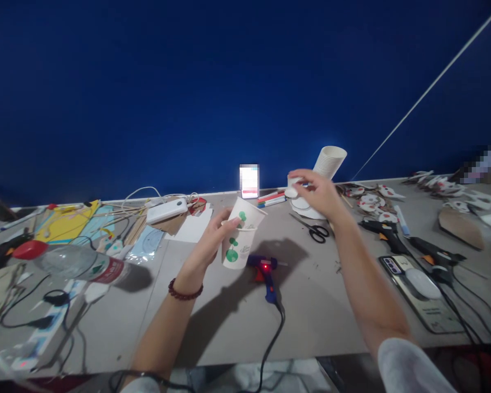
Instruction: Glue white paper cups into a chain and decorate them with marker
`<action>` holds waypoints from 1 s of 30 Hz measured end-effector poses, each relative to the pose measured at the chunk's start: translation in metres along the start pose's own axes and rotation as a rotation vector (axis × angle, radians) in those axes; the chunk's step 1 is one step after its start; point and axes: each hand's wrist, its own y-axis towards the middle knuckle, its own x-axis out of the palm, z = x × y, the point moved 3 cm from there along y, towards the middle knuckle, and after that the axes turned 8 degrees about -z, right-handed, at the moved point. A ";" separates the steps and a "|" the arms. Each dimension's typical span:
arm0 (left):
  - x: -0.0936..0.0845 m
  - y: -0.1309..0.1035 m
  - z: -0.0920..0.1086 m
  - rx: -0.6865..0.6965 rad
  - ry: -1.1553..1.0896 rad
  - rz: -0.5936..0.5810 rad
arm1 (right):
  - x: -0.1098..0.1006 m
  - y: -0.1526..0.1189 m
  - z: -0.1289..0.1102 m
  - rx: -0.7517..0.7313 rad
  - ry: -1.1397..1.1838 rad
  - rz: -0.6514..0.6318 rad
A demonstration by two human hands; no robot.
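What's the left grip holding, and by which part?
The left grip holds two nested cups by their sides, near the outer one's rim.

Cups (239, 245) looked like smooth matt white paper; bottle (82, 263) was clear, glossy plastic; glue gun (267, 267) blue plastic; desk (303, 311) smooth, matt grey; sticks (120, 212) looked wooden; scissors handles (319, 233) black plastic.

Head camera: looking forward and downward
Flat dark-blue wall (229, 98): facing the lens
Grey tabletop (306, 316): spreading close below
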 end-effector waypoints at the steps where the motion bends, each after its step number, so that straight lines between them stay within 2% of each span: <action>1: -0.001 -0.001 0.001 0.008 -0.002 0.020 | -0.017 0.012 0.015 0.039 -0.092 0.098; 3: -0.004 -0.002 0.004 0.047 0.020 0.050 | -0.052 0.034 0.043 0.117 -0.277 0.264; 4: -0.005 -0.003 0.005 0.067 0.039 0.055 | -0.068 0.043 0.056 0.161 -0.359 0.294; 6: -0.008 -0.004 0.008 0.095 0.073 0.048 | -0.095 0.060 0.077 0.272 -0.463 0.237; 7: -0.010 -0.004 0.009 0.100 0.082 0.043 | -0.104 0.066 0.087 0.346 -0.470 0.148; 9: -0.014 -0.005 0.012 0.102 0.090 0.044 | -0.118 0.074 0.098 0.419 -0.444 0.062; 15: -0.021 -0.009 0.022 0.118 0.066 0.097 | -0.122 0.085 0.105 0.382 -0.375 -0.009; 23: -0.025 -0.012 0.025 0.161 0.088 0.110 | -0.128 0.083 0.104 0.324 -0.370 -0.013; 27: -0.026 -0.013 0.025 0.183 0.116 0.104 | -0.133 0.085 0.099 0.315 -0.423 -0.009; 30: -0.026 -0.013 0.025 0.170 0.145 0.099 | -0.135 0.087 0.086 0.353 -0.463 -0.021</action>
